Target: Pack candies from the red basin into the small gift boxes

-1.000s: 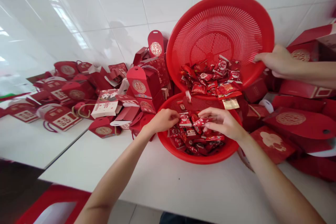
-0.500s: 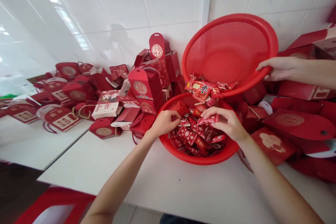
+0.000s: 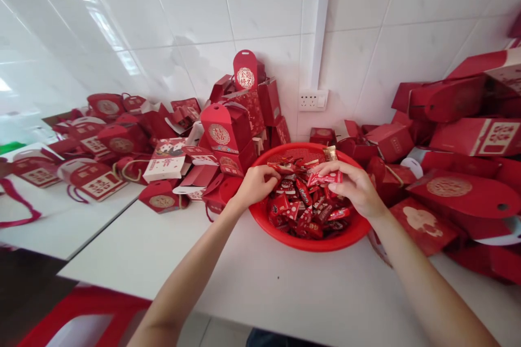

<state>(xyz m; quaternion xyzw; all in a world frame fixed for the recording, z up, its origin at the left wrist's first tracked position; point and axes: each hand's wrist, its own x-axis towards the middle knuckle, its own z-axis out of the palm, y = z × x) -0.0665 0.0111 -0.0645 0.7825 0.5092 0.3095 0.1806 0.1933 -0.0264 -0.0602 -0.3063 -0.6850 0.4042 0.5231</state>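
Note:
A red plastic basket [image 3: 309, 245] on the white table holds a heap of wrapped candies [image 3: 303, 211], mostly in red wrappers. Over its right half, my right hand [image 3: 356, 184] pinches a red and white candy packet [image 3: 325, 178] between thumb and fingers. At the left side of the basket is my left hand [image 3: 256, 187], its fingers curled together just above the candies. Whatever those fingertips grip, if anything, is hidden. A gold-wrapped candy [image 3: 330, 153] lies by the far rim.
Red gift boxes [image 3: 226, 130] are stacked left of the basket, with more boxes [image 3: 109, 141] spread farther left. Another pile of red boxes [image 3: 451, 187] stands close on the right. Behind are a tiled wall and a socket [image 3: 312, 100]. A red stool [image 3: 89, 314] is below the table edge.
The second red basket, held tilted by another person's hand and spilling candies, has gone from view. The lower basket's heap now shows different wrappers. My hands have barely moved.

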